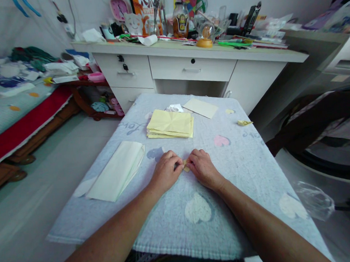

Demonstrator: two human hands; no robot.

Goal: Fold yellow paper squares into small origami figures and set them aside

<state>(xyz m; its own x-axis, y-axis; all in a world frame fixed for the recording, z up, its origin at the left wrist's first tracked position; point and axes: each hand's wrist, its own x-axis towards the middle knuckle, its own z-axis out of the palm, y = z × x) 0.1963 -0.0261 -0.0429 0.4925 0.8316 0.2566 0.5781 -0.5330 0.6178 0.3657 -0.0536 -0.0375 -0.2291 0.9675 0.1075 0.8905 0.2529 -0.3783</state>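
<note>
Both hands meet over the middle of the cloth-covered table (225,171). Between their fingertips is a small piece of yellow paper (186,166). My left hand (167,169) pinches its left side, and my right hand (204,168) pinches the right side. Just beyond the hands lies a stack of yellow paper sheets (170,123) with crease lines on the top one. To the left is a long folded pale sheet (118,171). A small folded yellow paper piece (244,123) rests near the table's right edge.
Behind the stack are a crumpled white paper (175,108) and a flat cream card (201,107). A white desk (188,62) crowded with jars and odds and ends stands at the back. A bed (17,106) is on the left, a washing machine (342,61) on the right.
</note>
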